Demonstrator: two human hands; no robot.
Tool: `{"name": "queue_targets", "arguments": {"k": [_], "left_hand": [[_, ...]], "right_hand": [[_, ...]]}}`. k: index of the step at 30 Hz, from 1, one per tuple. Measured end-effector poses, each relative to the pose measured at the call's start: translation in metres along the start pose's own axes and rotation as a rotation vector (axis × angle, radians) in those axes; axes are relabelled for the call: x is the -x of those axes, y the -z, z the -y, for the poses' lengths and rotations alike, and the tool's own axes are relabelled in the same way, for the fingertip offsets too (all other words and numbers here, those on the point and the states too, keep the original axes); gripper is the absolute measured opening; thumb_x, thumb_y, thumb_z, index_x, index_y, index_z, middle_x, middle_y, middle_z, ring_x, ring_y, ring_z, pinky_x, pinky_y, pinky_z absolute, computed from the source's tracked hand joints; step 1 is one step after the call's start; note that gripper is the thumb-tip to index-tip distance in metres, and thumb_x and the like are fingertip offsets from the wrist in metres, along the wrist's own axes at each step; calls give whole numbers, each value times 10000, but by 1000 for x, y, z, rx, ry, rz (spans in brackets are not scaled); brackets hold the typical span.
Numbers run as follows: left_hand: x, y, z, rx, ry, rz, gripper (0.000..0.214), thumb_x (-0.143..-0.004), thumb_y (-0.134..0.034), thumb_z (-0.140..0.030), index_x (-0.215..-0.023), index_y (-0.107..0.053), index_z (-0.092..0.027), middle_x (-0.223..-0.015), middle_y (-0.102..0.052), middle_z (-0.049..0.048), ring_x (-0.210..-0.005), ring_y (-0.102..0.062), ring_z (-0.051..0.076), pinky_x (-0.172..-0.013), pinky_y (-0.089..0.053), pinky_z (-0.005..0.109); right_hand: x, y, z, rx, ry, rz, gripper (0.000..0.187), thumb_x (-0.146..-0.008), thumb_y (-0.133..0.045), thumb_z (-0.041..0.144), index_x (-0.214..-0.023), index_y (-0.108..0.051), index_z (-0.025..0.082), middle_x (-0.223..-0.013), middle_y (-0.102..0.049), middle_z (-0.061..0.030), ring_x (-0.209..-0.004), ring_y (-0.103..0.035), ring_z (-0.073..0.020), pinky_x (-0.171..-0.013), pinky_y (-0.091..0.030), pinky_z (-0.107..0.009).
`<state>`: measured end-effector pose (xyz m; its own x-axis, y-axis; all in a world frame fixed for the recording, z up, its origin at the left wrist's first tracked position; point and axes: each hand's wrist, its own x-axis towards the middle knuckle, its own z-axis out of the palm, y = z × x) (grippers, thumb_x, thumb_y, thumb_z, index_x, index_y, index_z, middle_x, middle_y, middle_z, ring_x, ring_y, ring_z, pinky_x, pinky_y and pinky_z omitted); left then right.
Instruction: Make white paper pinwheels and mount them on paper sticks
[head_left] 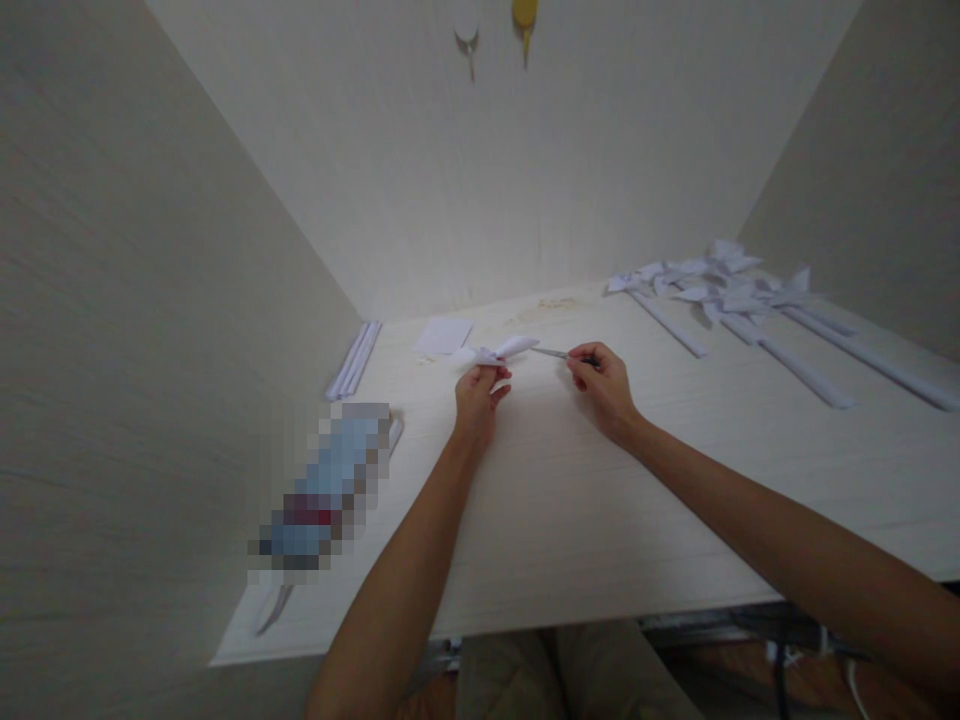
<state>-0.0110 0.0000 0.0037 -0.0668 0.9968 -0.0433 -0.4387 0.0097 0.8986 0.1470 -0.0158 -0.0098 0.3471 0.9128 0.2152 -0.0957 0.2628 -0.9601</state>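
Note:
My left hand is closed around a piece of folded white paper, whose pointed blades spread out like a pinwheel. To its right, my right hand grips a slim pointed metal tool with a dark handle; whether it is a pair of scissors or a single blade I cannot tell. Its tip points left and ends close to the paper's right blade. A flat square of white paper lies just behind my left hand.
Rolled white paper sticks lie by the left wall. A blurred-out rectangular object lies nearer me. At right are several paper pinwheels on sticks. White and yellow hooks are on the back wall. Cables show below the table edge.

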Motion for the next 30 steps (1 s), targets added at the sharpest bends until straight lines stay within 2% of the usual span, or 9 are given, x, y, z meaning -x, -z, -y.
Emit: {"name": "queue_targets", "arguments": {"k": [5,10,15,21,26,30], "left_hand": [[0,0,2,-37,-36,-45,75,-557,-638,-111,-613,-603,-145,-650,-604,5,-636,-557,102,-592,-426,224],[1,-1,2,-30,-68,-101,150,-489,-659,-87,-591,-578,-161,-614,-585,-22,-615,-536,92,-585,-429,209],[0,0,-1,2,-25,-68,91,-582,-650,-180,-632,-580,-150,-679,-594,-3,-666,-555,82,-584,-413,184],[0,1,-3,72,21,-11,66,-675,-599,-209,-654,-574,-152,-658,-563,-15,-611,-540,68,-544,-401,182],[2,-1,-3,26,34,-25,26,-629,-608,-128,-643,-591,-142,-652,-587,-7,-619,-550,72,-563,-406,184],[5,-5,-3,25,3,-99,136,-552,-611,-42,-602,-568,-161,-613,-576,-38,-618,-546,73,-599,-408,194]], "right_hand": [[1,-1,2,-2,-10,-1,100,-611,-566,210,-694,-514,189,-521,-444,64,-455,-388,-71,-456,-292,-229],[1,0,1,14,2,10,96,-620,-558,212,-700,-511,190,-527,-435,63,-460,-392,-72,-451,-291,-227],[-1,1,-3,6,10,24,103,-624,-567,216,-709,-516,188,-539,-443,62,-463,-396,-70,-452,-292,-225],[0,1,-2,-8,2,24,98,-615,-570,203,-698,-520,183,-519,-442,62,-459,-389,-72,-455,-292,-227],[0,1,-2,16,0,23,86,-620,-563,211,-690,-521,186,-529,-446,59,-466,-396,-77,-458,-293,-228],[-1,2,-4,10,17,35,91,-621,-566,214,-697,-524,187,-532,-449,58,-466,-399,-75,-459,-296,-228]]}}
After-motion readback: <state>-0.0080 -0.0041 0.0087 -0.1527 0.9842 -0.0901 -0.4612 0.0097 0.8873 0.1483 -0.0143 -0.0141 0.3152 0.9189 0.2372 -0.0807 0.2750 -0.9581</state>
